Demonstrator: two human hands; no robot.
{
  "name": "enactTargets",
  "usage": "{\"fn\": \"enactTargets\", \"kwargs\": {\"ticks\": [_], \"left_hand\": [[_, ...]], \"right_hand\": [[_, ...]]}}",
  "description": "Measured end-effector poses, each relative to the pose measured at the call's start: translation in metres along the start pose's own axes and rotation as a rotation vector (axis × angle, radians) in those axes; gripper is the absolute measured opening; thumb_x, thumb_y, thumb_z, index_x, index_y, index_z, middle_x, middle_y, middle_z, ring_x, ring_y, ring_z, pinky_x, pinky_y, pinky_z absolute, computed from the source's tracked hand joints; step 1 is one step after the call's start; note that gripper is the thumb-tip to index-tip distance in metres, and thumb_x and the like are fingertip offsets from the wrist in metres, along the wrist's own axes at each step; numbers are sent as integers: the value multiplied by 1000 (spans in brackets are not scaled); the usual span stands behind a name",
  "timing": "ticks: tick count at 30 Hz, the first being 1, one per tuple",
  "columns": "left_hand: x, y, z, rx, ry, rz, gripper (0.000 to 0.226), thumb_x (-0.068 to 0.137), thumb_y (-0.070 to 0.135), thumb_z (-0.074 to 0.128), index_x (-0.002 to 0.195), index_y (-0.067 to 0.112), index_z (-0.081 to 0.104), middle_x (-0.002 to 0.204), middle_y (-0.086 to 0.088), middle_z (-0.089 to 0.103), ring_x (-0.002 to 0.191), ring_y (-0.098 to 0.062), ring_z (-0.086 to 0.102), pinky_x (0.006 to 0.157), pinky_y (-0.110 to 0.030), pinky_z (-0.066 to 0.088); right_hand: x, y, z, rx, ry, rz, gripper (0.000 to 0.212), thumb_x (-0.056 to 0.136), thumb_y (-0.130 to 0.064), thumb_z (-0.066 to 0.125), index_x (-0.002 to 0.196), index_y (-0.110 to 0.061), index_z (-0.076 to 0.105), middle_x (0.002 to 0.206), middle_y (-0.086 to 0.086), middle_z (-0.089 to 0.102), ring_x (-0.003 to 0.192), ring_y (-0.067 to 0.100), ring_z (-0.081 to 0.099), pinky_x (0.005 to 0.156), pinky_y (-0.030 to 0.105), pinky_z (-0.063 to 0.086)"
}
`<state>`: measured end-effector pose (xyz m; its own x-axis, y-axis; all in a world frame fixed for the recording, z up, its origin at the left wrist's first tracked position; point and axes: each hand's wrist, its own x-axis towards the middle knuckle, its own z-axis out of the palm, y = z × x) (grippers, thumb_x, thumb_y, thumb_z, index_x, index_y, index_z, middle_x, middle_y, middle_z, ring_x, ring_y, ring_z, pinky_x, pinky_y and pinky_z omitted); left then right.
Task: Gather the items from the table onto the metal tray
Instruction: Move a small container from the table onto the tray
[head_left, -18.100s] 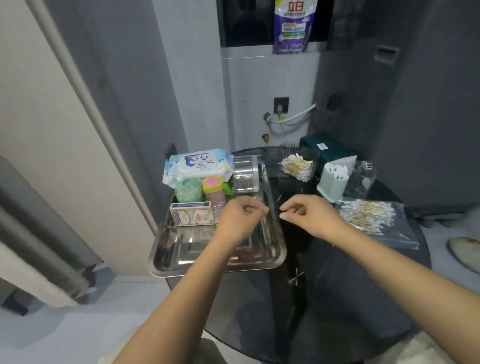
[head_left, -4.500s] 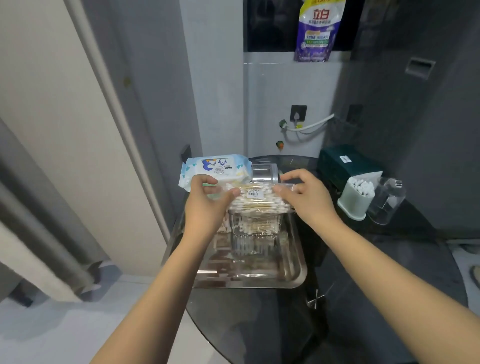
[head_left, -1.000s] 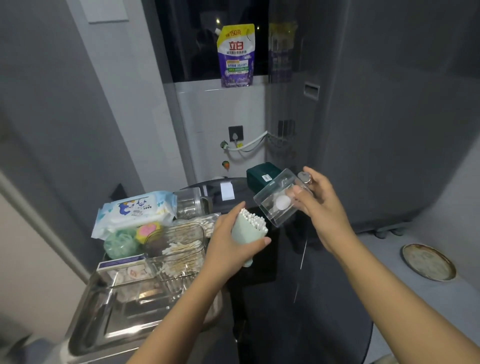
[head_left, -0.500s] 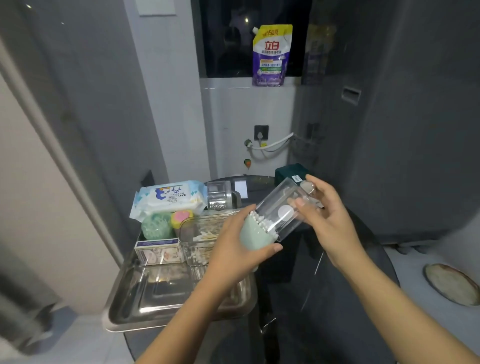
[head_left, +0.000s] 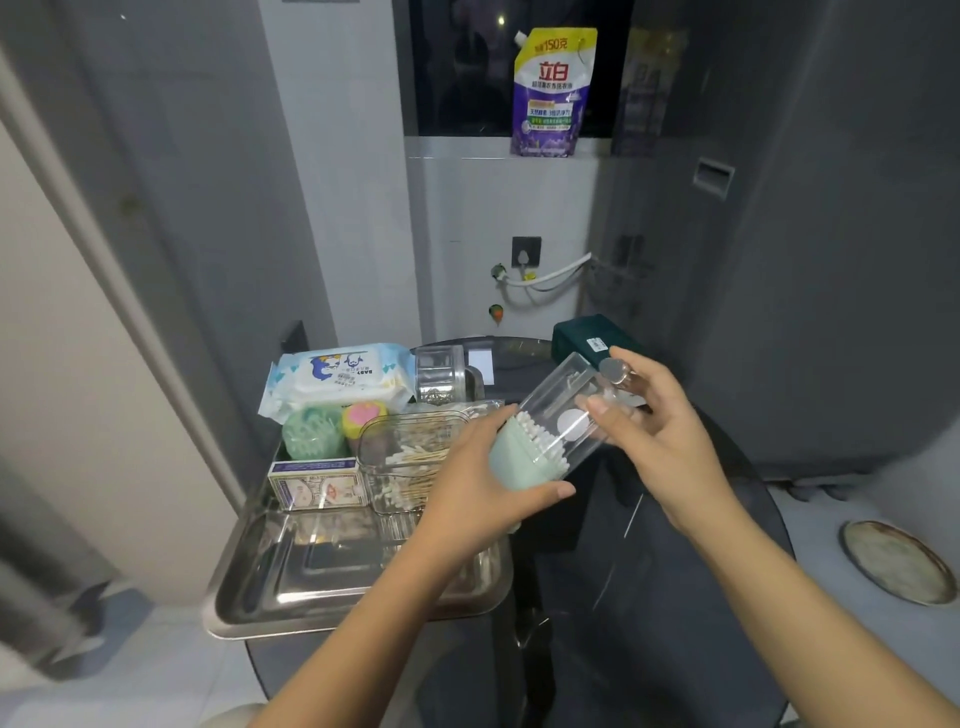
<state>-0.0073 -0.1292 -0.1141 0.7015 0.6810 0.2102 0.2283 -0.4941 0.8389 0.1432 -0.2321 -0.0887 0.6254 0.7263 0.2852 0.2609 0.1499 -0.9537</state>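
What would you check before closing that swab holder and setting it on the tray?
1. Left hand grips the green swab cup: ok.
2. Right hand holds the clear cover: ok.
3. Cover lined up over the swabs: ok, partly on.
4. Cover fully seated: not ok.
5. Free room on the metal tray: ok, near half bare.
6. Small capped bottle in the right hand secure: cannot tell.

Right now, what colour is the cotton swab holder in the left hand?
Pale mint green, in the head view: the holder full of white-tipped swabs.

"立白" and "150克" on purple pouch (head_left: 551, 93); "BABY" on wipes pack (head_left: 340, 375).
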Motion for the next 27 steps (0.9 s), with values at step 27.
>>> {"fn": "enactTargets", "kwargs": {"ticks": [27], "left_hand": [[-31, -22, -53, -96, 14, 31, 74, 60, 46, 84, 126, 44, 50, 125, 23, 58, 119, 1, 51, 100, -19, 42]], "right_hand": [[-17, -17, 63, -65, -359, 63, 39, 86, -30, 63, 124, -35, 57, 119, 0, 65, 105, 11, 66, 95, 42, 52]]}}
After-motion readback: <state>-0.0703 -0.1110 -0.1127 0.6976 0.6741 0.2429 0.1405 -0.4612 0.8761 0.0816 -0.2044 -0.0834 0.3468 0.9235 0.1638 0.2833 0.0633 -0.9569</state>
